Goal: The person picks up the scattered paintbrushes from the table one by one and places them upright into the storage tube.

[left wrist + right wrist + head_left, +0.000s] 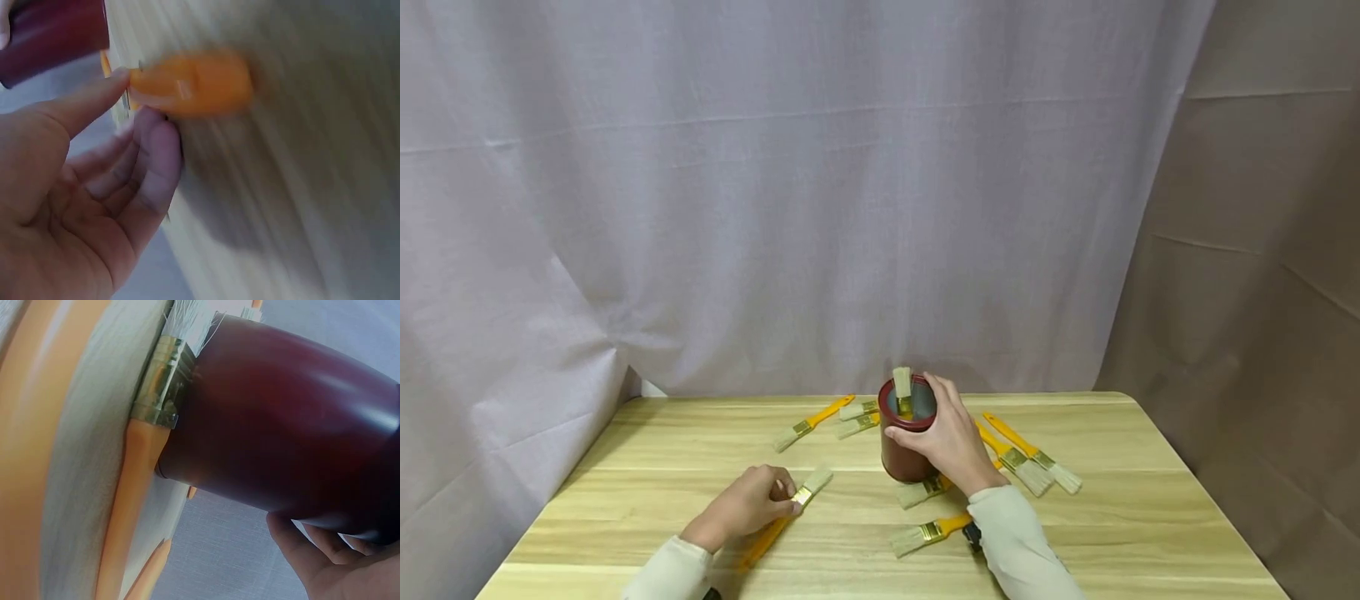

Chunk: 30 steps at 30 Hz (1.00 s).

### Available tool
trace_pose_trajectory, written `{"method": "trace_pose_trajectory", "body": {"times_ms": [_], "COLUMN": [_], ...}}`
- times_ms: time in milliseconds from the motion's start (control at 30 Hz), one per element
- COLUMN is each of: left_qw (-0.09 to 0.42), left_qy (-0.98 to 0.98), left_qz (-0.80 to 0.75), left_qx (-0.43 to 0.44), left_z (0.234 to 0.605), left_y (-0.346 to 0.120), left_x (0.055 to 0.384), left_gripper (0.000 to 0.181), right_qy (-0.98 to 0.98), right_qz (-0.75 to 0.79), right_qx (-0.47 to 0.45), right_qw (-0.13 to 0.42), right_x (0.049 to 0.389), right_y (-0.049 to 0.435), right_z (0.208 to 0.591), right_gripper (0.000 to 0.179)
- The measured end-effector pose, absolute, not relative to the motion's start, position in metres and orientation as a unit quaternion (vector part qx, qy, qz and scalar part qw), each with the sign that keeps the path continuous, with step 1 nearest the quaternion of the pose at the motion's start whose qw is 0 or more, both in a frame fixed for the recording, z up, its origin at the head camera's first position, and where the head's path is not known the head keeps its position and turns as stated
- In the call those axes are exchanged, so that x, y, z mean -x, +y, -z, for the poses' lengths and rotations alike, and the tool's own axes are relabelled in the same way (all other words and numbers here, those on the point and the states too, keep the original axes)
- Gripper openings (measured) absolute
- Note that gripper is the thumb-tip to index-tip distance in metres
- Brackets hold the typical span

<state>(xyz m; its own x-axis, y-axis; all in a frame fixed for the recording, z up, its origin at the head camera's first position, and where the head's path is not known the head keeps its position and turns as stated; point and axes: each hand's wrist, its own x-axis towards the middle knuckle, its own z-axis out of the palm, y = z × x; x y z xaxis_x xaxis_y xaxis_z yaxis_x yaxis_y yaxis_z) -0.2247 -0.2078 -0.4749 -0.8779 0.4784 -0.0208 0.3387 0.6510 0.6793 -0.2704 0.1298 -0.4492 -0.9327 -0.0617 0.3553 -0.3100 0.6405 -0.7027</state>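
Observation:
My left hand [747, 504] pinches a paintbrush [767, 542] near its brass ferrule, the bristles slanting up and to the right. In the left wrist view the orange handle [200, 84] of that brush is blurred, between thumb and fingers. My right hand [951, 437] grips a dark red can [904, 458] around its upper side, thumb at the front and fingers at the far right. Inside the can one paintbrush [902, 387] stands with its bristles up. In the right wrist view the can [281, 419] stands close beside a brush lying on the table.
Several more paintbrushes lie on the wooden table [1112, 533]: one at the back left [812, 423], others behind the can, a pair of brushes at the right [1030, 458], one under my right forearm [928, 533]. Grey cloth [850, 208] hangs behind the table.

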Motion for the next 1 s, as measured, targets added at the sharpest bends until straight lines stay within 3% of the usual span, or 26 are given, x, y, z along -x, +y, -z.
{"method": "trace_pose_trajectory", "body": {"times_ms": [167, 333, 567, 1000], "left_qw": [0.122, 0.077, 0.024, 0.076], "left_qy": [0.897, 0.915, 0.941, 0.909], "left_qz": [-0.398, -0.381, -0.324, -0.400], "left_qx": [-0.150, -0.106, -0.097, -0.092], "left_z": [0.471, 0.464, 0.469, 0.477], "left_y": [-0.192, -0.177, -0.160, -0.163], "left_x": [0.219, 0.207, 0.204, 0.203], "left_gripper": [0.021, 0.034, 0.028, 0.017], "right_qy": [-0.893, -0.893, -0.894, -0.893], "right_qz": [-0.411, -0.411, -0.409, -0.410], "right_qx": [-0.106, -0.107, -0.103, -0.103], "right_qw": [0.151, 0.151, 0.153, 0.153], "right_x": [0.270, 0.269, 0.270, 0.270], "right_y": [0.131, 0.130, 0.129, 0.129], "right_z": [0.449, 0.448, 0.449, 0.449], "right_gripper": [0.111, 0.110, 0.110, 0.111]}}
